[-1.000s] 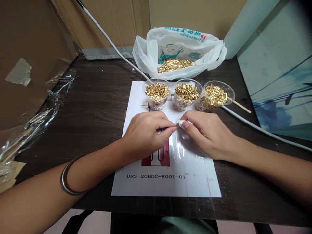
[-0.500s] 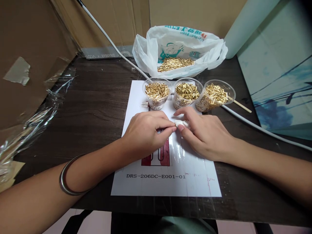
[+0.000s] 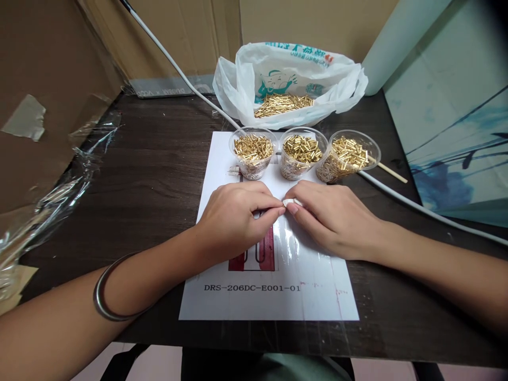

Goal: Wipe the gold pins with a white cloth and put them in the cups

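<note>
Both hands meet above a printed sheet that lies on the dark table. Between the fingers of my right hand is a small white piece, mostly covered, so its kind cannot be made out. My left hand pinches thumb to forefinger right at the white piece's left end; whatever is in that pinch is too small to name. Just beyond the fingers stand three clear plastic cups of gold-coloured metal pins: a left cup, a middle cup and a right cup, which leans.
Behind the cups sits an open white plastic bag holding more gold pins. A white cable runs behind the cups and off to the right. A thin wooden stick lies by the right cup. Cardboard walls the back.
My right forefinger, raised before, has come down against the white piece. My left hand keeps its pinch in nearly the same place. The whole view has shifted slightly.
</note>
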Tool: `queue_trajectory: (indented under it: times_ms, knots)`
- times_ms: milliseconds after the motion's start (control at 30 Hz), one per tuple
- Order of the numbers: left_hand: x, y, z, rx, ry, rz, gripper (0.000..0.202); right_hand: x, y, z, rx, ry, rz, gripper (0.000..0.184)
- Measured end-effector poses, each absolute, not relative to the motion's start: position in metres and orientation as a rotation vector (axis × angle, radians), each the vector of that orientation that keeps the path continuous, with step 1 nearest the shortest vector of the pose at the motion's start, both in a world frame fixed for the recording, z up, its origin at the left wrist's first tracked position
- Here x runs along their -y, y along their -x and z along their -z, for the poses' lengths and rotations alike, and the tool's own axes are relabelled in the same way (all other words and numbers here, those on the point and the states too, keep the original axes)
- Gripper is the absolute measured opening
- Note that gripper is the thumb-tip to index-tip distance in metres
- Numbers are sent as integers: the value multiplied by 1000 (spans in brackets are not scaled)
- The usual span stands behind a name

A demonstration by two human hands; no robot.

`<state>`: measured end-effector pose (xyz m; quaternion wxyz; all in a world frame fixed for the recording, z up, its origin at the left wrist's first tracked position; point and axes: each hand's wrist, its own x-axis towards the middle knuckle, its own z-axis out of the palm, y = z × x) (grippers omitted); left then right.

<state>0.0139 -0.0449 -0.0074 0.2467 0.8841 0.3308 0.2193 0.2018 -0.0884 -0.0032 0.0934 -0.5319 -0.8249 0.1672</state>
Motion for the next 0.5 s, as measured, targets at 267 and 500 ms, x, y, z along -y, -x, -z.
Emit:
queue_trajectory:
  times_ms: [267, 500]
  knots:
    - [45, -13, 8, -894, -2420, -617, 16, 87, -204, 3, 2468, 1453, -528, 30]
    - [45, -13, 8, -898, -2420, -613, 15, 83, -209, 4, 2313, 1437, -645, 27]
